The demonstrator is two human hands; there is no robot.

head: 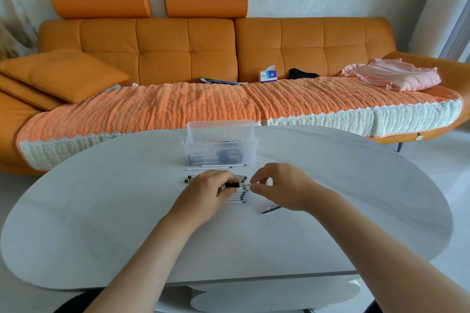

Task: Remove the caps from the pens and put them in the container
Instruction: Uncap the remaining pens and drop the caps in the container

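Observation:
My left hand (212,192) grips a pen (232,185) by its black section, held level above a row of several pens (241,197) lying on the grey table (127,211). My right hand (277,185) pinches the pen's right end between thumb and fingertip; whether that end is a cap I cannot tell. A clear ribbed plastic container (220,145) stands just beyond the hands and holds several dark pen parts. Two thin white refills (216,167) lie in front of the container.
A single dark pen part (271,209) lies to the right of the row, below my right wrist. An orange sofa (178,40) with a knitted cover runs behind the table, carrying a tissue box (268,75) and pink cloth (396,75).

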